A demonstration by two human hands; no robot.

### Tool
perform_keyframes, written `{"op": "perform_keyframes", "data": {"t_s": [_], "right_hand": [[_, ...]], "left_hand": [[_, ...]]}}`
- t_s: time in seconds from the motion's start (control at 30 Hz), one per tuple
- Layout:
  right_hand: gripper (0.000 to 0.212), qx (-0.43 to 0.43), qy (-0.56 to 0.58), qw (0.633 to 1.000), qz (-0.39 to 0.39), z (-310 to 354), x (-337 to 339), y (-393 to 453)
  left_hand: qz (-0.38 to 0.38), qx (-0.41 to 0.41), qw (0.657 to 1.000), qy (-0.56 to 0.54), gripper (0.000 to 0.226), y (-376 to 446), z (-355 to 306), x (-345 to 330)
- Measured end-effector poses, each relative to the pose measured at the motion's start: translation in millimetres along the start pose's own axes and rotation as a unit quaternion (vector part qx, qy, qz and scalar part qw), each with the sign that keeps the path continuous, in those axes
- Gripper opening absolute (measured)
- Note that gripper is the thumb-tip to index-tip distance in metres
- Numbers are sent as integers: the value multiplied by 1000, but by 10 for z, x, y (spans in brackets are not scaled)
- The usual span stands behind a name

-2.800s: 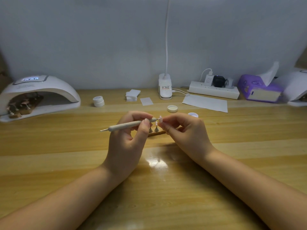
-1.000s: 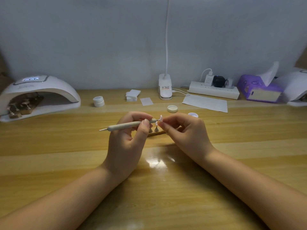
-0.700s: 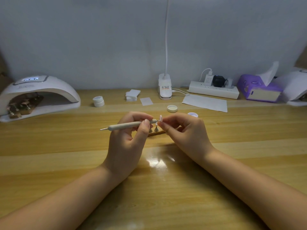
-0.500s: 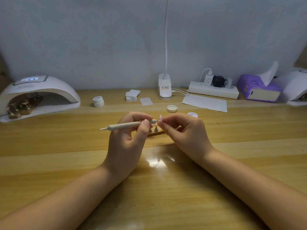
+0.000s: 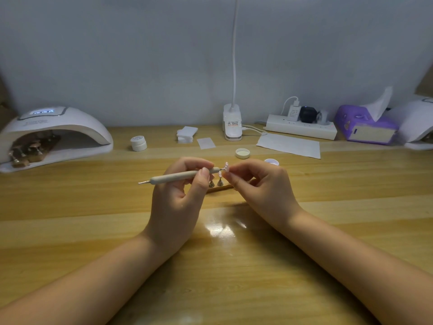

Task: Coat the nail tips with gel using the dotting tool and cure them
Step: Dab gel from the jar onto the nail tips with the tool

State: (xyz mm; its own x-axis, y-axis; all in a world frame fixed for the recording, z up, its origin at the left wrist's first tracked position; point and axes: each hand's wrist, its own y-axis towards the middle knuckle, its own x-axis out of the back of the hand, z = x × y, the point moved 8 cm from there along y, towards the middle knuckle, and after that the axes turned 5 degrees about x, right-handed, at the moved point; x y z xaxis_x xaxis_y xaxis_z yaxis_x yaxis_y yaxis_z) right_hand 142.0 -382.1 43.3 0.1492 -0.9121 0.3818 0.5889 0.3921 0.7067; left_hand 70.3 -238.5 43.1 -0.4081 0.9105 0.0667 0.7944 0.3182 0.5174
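Observation:
My left hand [image 5: 178,195] grips a beige dotting tool [image 5: 178,178] held level, its right end touching a small pale nail tip [image 5: 226,165]. My right hand [image 5: 260,186] pinches that nail tip's stand between thumb and fingers. Behind my hands, a wooden holder strip [image 5: 220,188] carries small metal stands [image 5: 219,182], one with another nail tip. An open gel pot [image 5: 271,162] sits just beyond my right hand, its lid [image 5: 242,153] to the left. A white curing lamp [image 5: 54,134] at far left is lit, with a holder of nail tips inside.
A closed white jar [image 5: 138,143], a stack of wipes [image 5: 186,134], a clip lamp base [image 5: 232,125], a sheet of paper [image 5: 289,145], a power strip [image 5: 302,127], a purple tissue box [image 5: 365,127] and a second white lamp [image 5: 419,127] line the back of the wooden table [image 5: 93,207].
Almost nothing differs: both hands keep their hold and the dotting tool only shifts very slightly against the nail tip.

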Motion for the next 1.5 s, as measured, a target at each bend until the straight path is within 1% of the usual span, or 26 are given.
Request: {"op": "perform_keyframes", "data": {"t_s": [0.07,0.2,0.57,0.7,0.97,1.5], "right_hand": [[12,-1,0,1000,3,-2,-4,0],[12,-3,1,1000,2,-6,-2,-1],[12,-2,0,1000,3,1,-2,-2],[11,-4,2,1000,1,-2,0,0],[12,-3,-2,1000,1,-3,-1,-3],[12,4,1,1000,4,-3,-6,-4]], "left_hand": [[2,1,1000,4,19,-2,-5,-3],[0,8,1000,1,11,2,8,-2],[8,-4,1000,7,13,7,-4,-2],[13,-3,1000,9,10,8,1,-13],[-5,-3,1000,6,11,2,-17,6],[1,0,1000,11,12,-3,-2,3]]}}
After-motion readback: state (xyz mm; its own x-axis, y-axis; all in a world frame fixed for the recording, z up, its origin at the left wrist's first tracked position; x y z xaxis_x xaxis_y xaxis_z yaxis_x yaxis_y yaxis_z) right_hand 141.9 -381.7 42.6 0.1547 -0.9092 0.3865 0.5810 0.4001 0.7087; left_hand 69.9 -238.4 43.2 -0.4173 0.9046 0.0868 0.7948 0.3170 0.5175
